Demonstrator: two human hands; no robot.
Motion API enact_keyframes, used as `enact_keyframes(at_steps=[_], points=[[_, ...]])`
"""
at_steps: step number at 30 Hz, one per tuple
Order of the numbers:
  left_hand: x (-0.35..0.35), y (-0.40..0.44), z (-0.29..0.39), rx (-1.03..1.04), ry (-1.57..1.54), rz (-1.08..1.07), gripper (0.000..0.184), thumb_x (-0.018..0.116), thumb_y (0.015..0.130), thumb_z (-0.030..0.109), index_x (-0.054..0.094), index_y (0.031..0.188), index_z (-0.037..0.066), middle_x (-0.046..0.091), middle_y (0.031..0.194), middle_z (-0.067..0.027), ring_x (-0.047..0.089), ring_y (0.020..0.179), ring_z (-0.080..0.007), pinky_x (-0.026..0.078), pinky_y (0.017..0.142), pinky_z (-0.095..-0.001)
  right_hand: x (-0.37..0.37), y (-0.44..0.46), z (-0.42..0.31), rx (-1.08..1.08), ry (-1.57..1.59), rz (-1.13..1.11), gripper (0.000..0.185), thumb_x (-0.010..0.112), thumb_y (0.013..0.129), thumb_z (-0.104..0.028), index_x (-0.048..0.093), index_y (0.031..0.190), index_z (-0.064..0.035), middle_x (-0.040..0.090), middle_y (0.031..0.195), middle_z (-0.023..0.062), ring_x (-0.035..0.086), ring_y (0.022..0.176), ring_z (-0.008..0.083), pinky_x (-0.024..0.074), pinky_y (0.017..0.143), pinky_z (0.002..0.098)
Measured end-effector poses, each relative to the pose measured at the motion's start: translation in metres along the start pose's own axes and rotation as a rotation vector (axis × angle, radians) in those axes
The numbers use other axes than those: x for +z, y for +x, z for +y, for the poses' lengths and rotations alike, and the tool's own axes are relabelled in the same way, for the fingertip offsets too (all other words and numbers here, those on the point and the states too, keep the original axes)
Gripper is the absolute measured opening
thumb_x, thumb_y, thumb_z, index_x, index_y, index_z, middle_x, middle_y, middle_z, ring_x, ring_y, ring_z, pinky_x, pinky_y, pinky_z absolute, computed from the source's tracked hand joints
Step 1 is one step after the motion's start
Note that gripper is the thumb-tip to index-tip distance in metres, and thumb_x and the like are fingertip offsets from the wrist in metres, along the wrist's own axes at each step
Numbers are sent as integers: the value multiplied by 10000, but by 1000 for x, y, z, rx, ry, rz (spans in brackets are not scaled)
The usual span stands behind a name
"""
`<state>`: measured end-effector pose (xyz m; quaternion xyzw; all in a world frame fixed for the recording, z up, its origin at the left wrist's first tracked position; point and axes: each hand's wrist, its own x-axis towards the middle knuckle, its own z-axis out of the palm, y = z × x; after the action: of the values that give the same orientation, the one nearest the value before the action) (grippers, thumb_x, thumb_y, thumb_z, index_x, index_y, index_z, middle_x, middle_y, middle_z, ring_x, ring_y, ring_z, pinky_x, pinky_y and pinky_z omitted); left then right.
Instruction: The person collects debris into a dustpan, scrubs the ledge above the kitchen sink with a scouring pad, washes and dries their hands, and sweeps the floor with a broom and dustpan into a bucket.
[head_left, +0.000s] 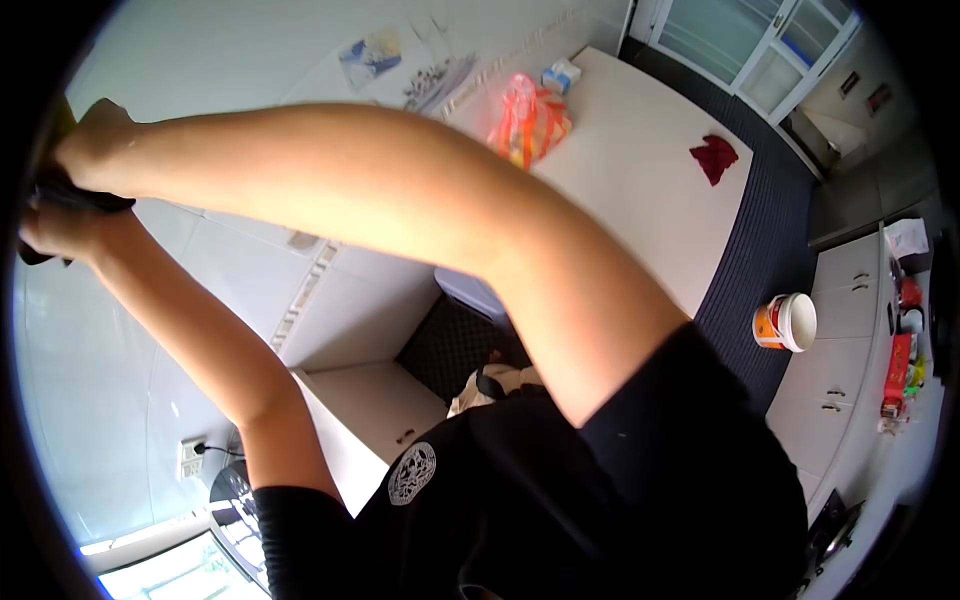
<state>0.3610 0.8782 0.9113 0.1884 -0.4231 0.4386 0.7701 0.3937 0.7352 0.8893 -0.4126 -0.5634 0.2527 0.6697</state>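
Both my arms reach up to the far left, against the pale wall. My right hand (pixel 98 145) is above, bent at the wrist, its fingers curled at the dark border of the view. Just under it, my left hand (pixel 65 228) is closed around a black thing (pixel 85 196) that lies between the two hands. Its kind does not show. A bit of yellow-green shows beside my right hand, too cut off to name. Most fingertips are hidden by the edge.
A long white table (pixel 640 170) bears an orange-striped plastic bag (pixel 530 120), a tissue box (pixel 561 76) and a dark red cloth (pixel 714 159). A white bucket (pixel 797 322) stands on the floor by the cabinets (pixel 835 345). A plugged socket (pixel 191 458) is on the wall.
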Motion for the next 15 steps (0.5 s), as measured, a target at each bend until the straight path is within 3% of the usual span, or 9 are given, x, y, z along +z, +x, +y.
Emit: enact_keyframes(at_steps=[4,5,7,9,10,11,13,14,15], points=[[-9,14,-33,564,602,-217,387,596,763,213,515,1083,11,526,1083,-132,457,1094,-276,462,849,-422,-40,-61,-28,196,-567,-66,519,593,781,-341,533,1095,68,596,980,224,563,961,304,477,788,369],[-5,-25,-26,578,1042,-176,379,565,799,235,499,1085,-5,528,1090,-134,482,1069,-270,471,849,-432,-57,-87,-28,266,-744,-146,514,587,785,-351,543,1088,62,598,976,223,565,957,304,476,790,370],[3,-102,-28,739,1636,-56,300,392,906,227,488,1066,-8,537,1026,-143,527,966,-256,487,821,-383,-119,-168,9,-4,-884,-267,613,540,818,-461,479,1205,9,560,1126,207,561,1021,306,440,868,368],[-26,-182,-14,556,1841,34,349,411,919,256,449,1127,-20,446,1190,-170,465,1100,-283,455,870,-404,-198,-284,29,113,-636,-278,456,505,886,-319,460,1240,-34,529,1208,137,539,1073,234,447,873,323],[-54,-230,5,433,2013,96,388,403,929,259,411,1198,-20,411,1249,-167,439,1134,-285,433,893,-392,-234,-350,31,541,-315,-93,405,482,907,-272,462,1244,-48,528,1210,107,541,1062,186,439,890,311],[-77,-290,19,201,2154,164,404,415,924,216,381,1243,-28,406,1273,-178,422,1162,-287,402,929,-384,-259,-427,40,640,37,337,392,475,913,-273,475,1233,-47,535,1191,95,529,1065,159,427,894,297],[-101,-421,46,-143,2614,-178,387,454,889,109,387,1247,-21,415,1277,-190,388,1198,-309,351,969,-429,-289,-611,81,864,-655,591,401,444,915,-302,485,1212,-35,547,1154,139,508,1098,221,396,921,316],[-112,-492,55,-289,2355,-107,346,445,891,109,433,1222,8,418,1275,-192,390,1192,-335,338,970,-458,-296,-706,92,1248,-748,653,388,439,911,-287,507,1187,-24,538,1164,170,508,1092,243,397,905,317],[-119,-559,75,-740,2010,539,326,479,872,107,471,1189,29,426,1263,-194,424,1151,-347,362,939,-479,-266,-774,79,1213,-907,790,333,438,904,-276,566,1019,9,593,978,149,557,932,246,432,799,339]])
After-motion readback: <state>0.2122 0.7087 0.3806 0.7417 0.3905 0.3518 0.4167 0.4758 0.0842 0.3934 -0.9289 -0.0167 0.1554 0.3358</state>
